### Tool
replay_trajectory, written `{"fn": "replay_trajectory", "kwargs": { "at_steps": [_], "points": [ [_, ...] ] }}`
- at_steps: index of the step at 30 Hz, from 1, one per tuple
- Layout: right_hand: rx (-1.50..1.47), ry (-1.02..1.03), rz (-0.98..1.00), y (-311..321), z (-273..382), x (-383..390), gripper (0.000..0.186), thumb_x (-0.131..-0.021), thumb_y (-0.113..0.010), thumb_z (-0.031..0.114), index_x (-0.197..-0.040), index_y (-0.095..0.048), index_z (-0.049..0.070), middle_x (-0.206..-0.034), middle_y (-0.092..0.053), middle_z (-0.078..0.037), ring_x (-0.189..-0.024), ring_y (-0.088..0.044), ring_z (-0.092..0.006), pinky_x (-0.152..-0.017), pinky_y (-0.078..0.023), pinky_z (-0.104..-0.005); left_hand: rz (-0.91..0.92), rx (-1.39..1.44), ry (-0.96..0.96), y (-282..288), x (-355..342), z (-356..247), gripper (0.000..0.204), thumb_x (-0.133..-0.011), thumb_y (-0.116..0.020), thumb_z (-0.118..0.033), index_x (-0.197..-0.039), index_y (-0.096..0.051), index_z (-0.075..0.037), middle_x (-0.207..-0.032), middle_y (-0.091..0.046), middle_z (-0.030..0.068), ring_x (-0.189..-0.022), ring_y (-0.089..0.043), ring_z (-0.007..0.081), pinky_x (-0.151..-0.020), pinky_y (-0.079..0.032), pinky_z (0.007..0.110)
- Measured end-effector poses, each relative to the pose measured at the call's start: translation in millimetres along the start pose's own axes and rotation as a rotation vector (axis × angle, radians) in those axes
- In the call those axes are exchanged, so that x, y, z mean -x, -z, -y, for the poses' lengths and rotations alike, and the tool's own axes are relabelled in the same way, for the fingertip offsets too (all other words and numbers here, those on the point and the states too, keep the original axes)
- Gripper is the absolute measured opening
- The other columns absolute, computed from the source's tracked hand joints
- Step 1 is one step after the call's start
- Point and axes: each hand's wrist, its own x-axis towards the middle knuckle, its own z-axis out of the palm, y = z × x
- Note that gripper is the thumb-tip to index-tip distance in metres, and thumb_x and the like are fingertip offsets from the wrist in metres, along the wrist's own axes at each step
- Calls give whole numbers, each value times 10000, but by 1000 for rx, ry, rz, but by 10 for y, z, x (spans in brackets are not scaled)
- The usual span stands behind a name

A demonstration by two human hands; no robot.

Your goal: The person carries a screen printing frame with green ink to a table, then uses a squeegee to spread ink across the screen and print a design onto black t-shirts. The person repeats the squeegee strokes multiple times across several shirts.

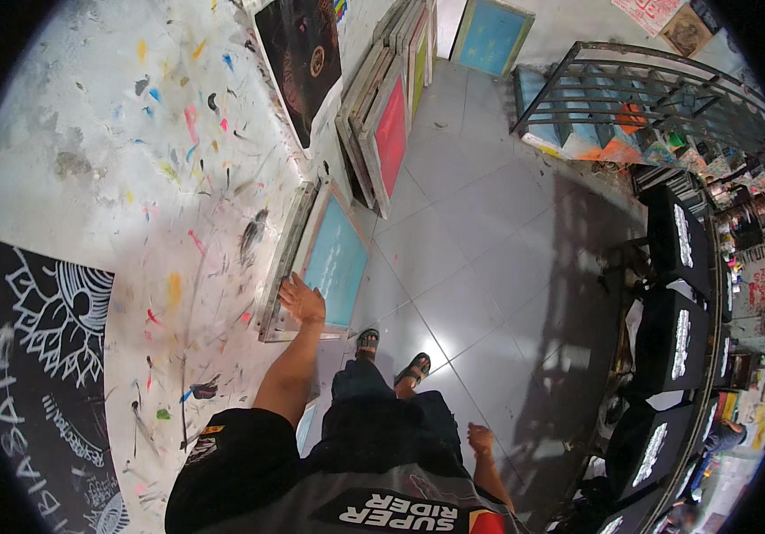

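My left hand (302, 301) is at the near part of a wood-framed printing screen (336, 254) with pale blue mesh. Its fingers are stretched out and touch the upper edge of the frames. Behind that screen, more wooden frames (286, 258) lean in a stack against the paint-spattered wall. Down by my right side hangs my right hand (480, 437), its fingers loosely curled and nothing visible in them. It touches none of the frames.
Farther along the wall lean several more screens, one with pink mesh (390, 133). Another blue screen (492, 37) stands at the far end. A metal railing (649, 89) borders painted stairs at far right. Black-covered boxy things (671, 343) line the right side of the tiled floor (489, 258).
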Motion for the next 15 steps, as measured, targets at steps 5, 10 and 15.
{"fn": "replay_trajectory", "kwargs": {
  "at_steps": [5, 10, 15],
  "points": [
    [625, 389, 213, -504, 209, 466, 438, -1041, -440, 395, -995, -742, 81, -930, -754, -172, -866, -728, -385, -768, -576, -522, 26, 246, -126, -79, 168, -21, 613, -849, -780, -255, -1394, -554, -87, -1269, -539, 128, -1198, -497, 332, -998, -415, 475],
    [240, 112, 179, -544, 531, 670, 514, -1001, -534, 463, -897, -759, 13, -830, -751, -168, -786, -730, -333, -740, -570, -463, 29, 482, -277, -224, 357, -328, 558, -814, -813, -200, -1310, -594, -68, -1238, -555, 140, -1223, -523, 344, -1011, -430, 494],
    [-239, -222, -122, -327, 849, 795, 501, -956, -646, 446, -948, -750, -44, -802, -749, -144, -726, -711, -271, -726, -559, -404, 44, 671, -425, -438, 523, -656, 428, -791, -799, -144, -1172, -625, -55, -1181, -565, 173, -1161, -541, 388, -984, -457, 490]
  ]
}}
